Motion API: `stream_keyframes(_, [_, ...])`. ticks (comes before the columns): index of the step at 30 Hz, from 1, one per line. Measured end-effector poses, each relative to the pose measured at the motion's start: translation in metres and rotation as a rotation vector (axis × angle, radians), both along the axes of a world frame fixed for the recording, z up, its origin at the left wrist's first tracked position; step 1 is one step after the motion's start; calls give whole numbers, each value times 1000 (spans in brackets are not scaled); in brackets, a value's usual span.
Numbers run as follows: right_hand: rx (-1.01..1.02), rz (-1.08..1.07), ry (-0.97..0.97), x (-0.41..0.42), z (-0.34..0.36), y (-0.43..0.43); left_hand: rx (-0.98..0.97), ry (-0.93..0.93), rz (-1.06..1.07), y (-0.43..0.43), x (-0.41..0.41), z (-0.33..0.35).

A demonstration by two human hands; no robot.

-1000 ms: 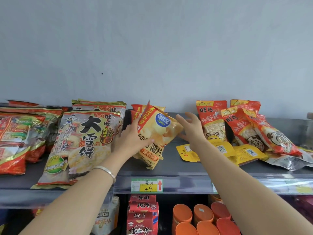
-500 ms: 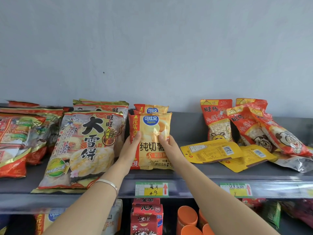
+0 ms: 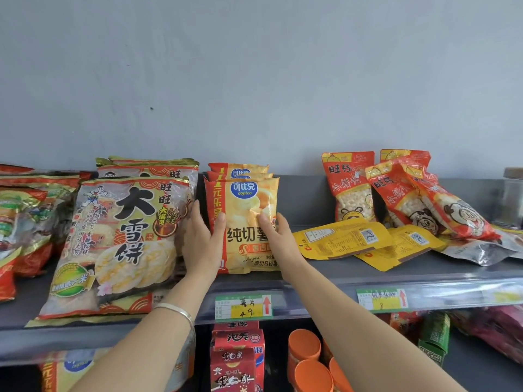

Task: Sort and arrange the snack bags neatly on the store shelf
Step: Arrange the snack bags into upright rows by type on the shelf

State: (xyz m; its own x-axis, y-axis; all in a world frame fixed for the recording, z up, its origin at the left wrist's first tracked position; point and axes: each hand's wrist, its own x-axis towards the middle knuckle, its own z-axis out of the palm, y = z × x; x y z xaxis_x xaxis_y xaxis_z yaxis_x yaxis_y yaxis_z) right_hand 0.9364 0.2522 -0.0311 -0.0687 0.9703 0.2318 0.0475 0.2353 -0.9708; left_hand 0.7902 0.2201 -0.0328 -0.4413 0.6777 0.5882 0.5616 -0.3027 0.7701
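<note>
A yellow potato chip bag (image 3: 249, 205) stands upright at the front of a short row of the same bags on the grey shelf (image 3: 353, 274). My left hand (image 3: 202, 239) presses its left edge, thumb on the front. On its right edge rests my right hand (image 3: 278, 239), thumb also on the front. Large rice cracker bags (image 3: 121, 239) lean just to the left. Two flat yellow packets (image 3: 342, 239) lie to the right, and beyond them red snack bags (image 3: 351, 188) stand or lean crookedly.
More red and gold bags (image 3: 25, 219) crowd the far left. A silver packet (image 3: 478, 250) lies at the right, and a jar (image 3: 512, 199) stands at the far right. Price tags (image 3: 243, 306) line the shelf edge. Below are red boxes (image 3: 237, 360) and orange cups (image 3: 304, 346).
The chip bag was tilted in my left hand a second ago. It now stands straight against the bags behind it, with both hands on its sides.
</note>
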Motion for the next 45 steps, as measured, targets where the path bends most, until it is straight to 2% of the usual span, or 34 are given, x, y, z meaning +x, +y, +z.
stream_keyframes(3, [59,-93,-22,5,2,-7,181,218,191,-7,5,5])
stream_keyframes(6, [187,-172,-122,19,5,-9,292,434,247,-11,13,5])
stream_keyframes(9, [351,-286,-358,48,9,-5,384,695,177,-9,34,10])
stream_keyframes(13, [504,-419,-733,105,11,8,429,887,-56,4,85,15])
stream_keyframes(15, [548,-454,-889,138,10,14,363,983,-168,15,118,13])
stream_keyframes(18, [586,-492,-1049,188,9,24,-12,1056,-279,33,167,7])
stream_keyframes(20, [605,-503,-1132,218,10,33,-201,1108,-237,45,193,4])
stream_keyframes(25, [544,-364,-1272,254,1,52,-453,1082,-168,63,223,0])
stream_keyframes(30, [619,-276,-1434,249,-2,58,-479,1190,1,69,224,2])
stream_keyframes(34, [709,-292,-1476,249,7,58,-225,1244,114,64,226,5])
stream_keyframes(39, [887,-252,-1337,243,23,59,11,1102,272,65,235,14])
stream_keyframes(43, [824,-309,-1305,249,36,70,237,1005,277,71,247,29])
stream_keyframes(45, [725,-381,-1193,258,43,78,325,946,300,72,253,36])
